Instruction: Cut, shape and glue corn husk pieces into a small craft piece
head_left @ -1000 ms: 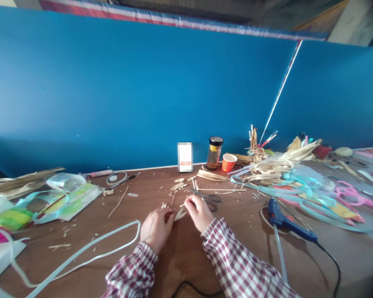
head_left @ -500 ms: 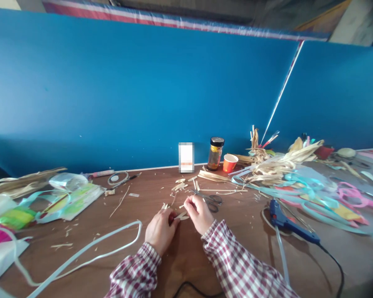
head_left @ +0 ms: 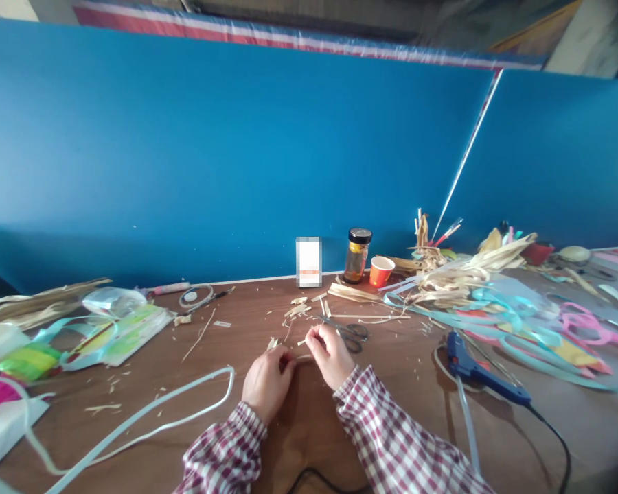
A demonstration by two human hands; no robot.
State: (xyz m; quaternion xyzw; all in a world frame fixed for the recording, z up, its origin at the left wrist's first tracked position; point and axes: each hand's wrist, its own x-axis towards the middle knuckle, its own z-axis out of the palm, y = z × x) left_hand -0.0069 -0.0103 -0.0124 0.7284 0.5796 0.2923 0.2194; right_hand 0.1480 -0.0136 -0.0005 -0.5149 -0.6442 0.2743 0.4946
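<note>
My left hand (head_left: 266,379) and my right hand (head_left: 332,357) work close together low over the brown table (head_left: 309,425). Between them runs a pale dried husk strip (head_left: 303,358), seen thin and nearly edge-on. Thumb and fingers of my left hand are pinched on its left end. My right hand's fingers are pressed together at the other end, partly covering it. Just beyond my right hand lie dark-handled scissors (head_left: 354,336). Small husk scraps (head_left: 297,307) are scattered past my fingertips.
To the right lie a blue hot glue gun (head_left: 487,374) with its black cord, pink scissors (head_left: 587,326) and a heap of husks (head_left: 443,281). A jar (head_left: 357,257) and a red paper cup (head_left: 381,272) stand near the blue partition (head_left: 237,151). A pale tube (head_left: 185,391) loops at left.
The husk strip has turned between my hands, from showing flat, forked pale pieces to a thin edge. Both hands have hardly shifted.
</note>
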